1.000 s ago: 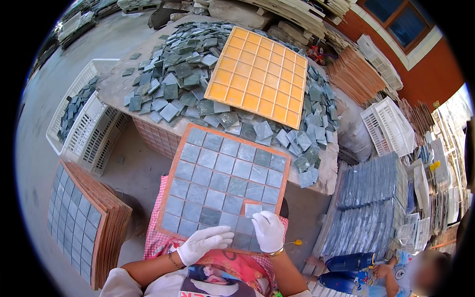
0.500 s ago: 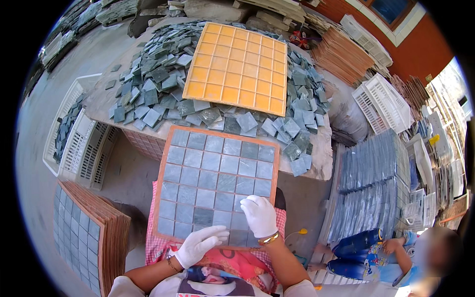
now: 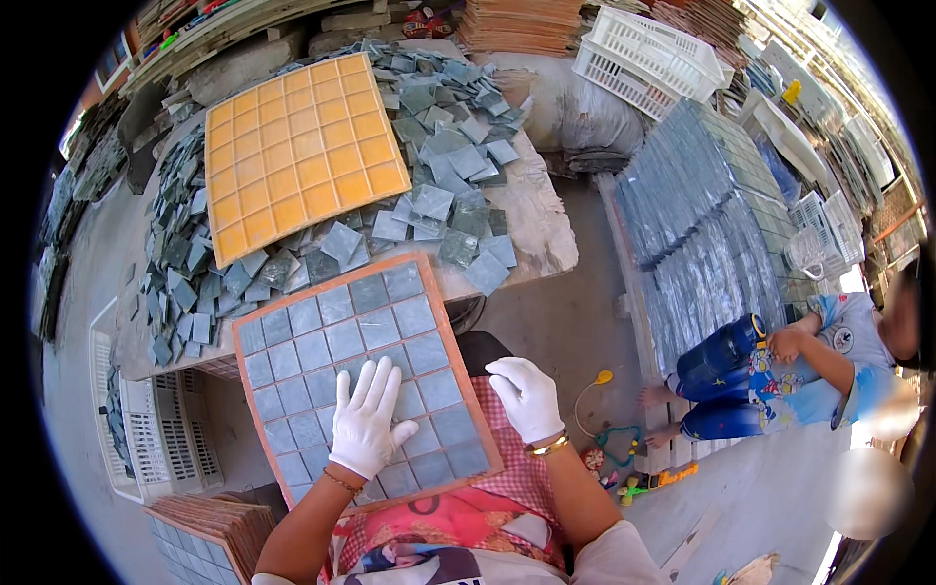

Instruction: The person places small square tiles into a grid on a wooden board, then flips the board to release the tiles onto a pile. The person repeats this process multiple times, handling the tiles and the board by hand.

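1. Left hand (image 3: 369, 421): white glove, fingers spread wide, palm pressed flat on the grey tiles of the tile frame (image 3: 363, 375); it grips nothing.
2. Right hand (image 3: 526, 398): white glove, gold bangle at the wrist, fingers loosely curled over the frame's right edge, touching the rim; whether it clasps the rim cannot be told.
3. Tile frame: square tray with orange-brown rim, filled with rows of grey-blue square tiles. It lies tilted under both hands, its near end on the person's lap over a red checked cloth (image 3: 522, 478), its far corner reaching the surface (image 3: 546, 229).
4. Loose tiles (image 3: 439, 200): grey-blue squares heaped on the surface beyond the hands.
5. Orange grid (image 3: 302, 151): empty square mould resting on the heap, beyond the left hand.
6. Stacked tile sheets (image 3: 707, 214): grey-blue, well to the right of the right hand.
7. White crates (image 3: 648, 54): far right, beyond the surface.
8. Stacked frames (image 3: 210, 526): just left of the left forearm.
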Demonstrator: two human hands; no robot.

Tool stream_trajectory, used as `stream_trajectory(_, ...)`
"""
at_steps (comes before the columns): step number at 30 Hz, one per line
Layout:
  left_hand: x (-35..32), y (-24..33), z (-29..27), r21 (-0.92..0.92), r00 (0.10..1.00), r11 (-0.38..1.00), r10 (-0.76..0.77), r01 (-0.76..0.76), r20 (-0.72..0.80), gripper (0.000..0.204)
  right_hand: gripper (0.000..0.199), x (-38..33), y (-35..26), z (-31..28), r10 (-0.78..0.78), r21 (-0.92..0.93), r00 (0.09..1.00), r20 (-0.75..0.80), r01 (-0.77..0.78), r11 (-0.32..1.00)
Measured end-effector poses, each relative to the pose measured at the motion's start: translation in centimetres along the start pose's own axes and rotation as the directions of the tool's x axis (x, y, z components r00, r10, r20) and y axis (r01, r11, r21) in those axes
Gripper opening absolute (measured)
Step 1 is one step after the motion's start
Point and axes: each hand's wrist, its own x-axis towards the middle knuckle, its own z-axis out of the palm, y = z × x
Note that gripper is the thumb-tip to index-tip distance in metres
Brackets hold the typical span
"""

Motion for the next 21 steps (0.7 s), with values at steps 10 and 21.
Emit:
stream_trajectory(10, -0.5, 0.7, -0.2, 0.074, 0.998, 0.995, 0.061, -0.063, 0.029, 0.087, 0.018, -1.0, 0.6, 2.1, -0.016, 0.073, 0.998, 0.053, 0.012, 0.997)
stream_trajectory(21, -8.9, -1.3, -1.2, -0.292, 0.974, 0.932, 0.178, -0.213, -0.143, 0.064, 0.031, -4.2, -2.6, 0.1, 0.301, -0.173, 0.883, 0.361, -0.253, 0.952)
